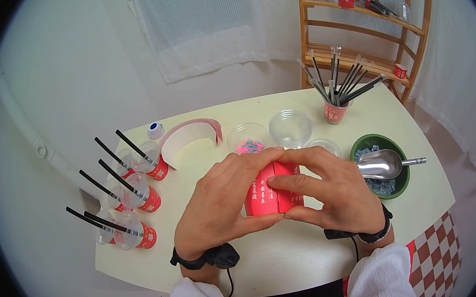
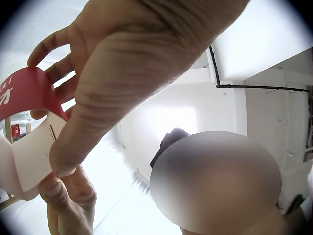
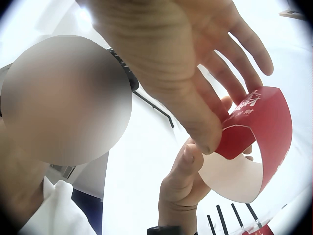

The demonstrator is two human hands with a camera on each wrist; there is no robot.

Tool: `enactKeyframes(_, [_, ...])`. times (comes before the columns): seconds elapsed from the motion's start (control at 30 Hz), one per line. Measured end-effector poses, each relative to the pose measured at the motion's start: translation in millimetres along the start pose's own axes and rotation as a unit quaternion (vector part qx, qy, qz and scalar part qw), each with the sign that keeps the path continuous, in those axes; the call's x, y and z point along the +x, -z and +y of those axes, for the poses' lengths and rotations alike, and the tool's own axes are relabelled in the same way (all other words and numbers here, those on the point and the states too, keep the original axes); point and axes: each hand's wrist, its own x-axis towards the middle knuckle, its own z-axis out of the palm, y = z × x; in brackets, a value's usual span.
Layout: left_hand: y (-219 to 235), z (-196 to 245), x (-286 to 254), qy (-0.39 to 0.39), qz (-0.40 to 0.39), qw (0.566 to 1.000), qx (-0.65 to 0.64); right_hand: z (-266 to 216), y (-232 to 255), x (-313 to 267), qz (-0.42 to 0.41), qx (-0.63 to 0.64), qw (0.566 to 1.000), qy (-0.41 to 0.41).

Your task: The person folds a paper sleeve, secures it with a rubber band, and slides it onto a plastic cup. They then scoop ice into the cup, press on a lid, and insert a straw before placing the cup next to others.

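Note:
A red paper sleeve with white writing is held by both hands over the table's near middle. My left hand grips its left side, thumb at the lower edge and fingers over the top. On the right side, my right hand pinches it, with a finger lying across the printed face. The right wrist view shows the sleeve bent into a ring with a pale inside, its ends meeting near the thumbs. In the left wrist view the sleeve curves beside the left thumb.
Several lidded cups with black straws stand at the left. Behind the hands are a curved paper sleeve, clear bowls and a cup of straws. A green bowl with a metal scoop is at the right.

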Motion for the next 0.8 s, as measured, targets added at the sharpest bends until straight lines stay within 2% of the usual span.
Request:
enactKeyframes(0.23, [-0.6, 0.7, 0.9, -0.011, 0.025, 1.000, -0.001, 2.7, -0.6, 1.8, -0.014, 0.040, 0.998, -0.036])
enactKeyframes(0.4, [-1.0, 1.4, 2.9, 0.001, 0.013, 0.999, -0.036, 5.6, -4.2, 1.0, 0.007, 0.065, 0.998, -0.026])
enactKeyframes(0.53, [-1.0, -0.4, 2.4, -0.007, 0.029, 0.999, -0.044, 9.5, -8.2, 2.9, 0.040, 0.121, 0.992, -0.019])
enactKeyframes(0.63, [-0.9, -0.5, 1.4, 0.003, 0.041, 0.996, -0.077, 9.9, -7.2, 3.7, 0.027, 0.164, 0.986, -0.029])
enactKeyframes(0.73, [2.8, 0.6, 2.0, -0.002, 0.061, 0.992, -0.107, 9.9, -0.2, 6.2, 0.058, 0.157, 0.986, -0.012])
enactKeyframes(0.8, [4.4, 0.5, 2.2, -0.012, 0.079, 0.990, -0.112, 19.9, -1.5, 3.3, 0.056, 0.191, 0.979, -0.050])
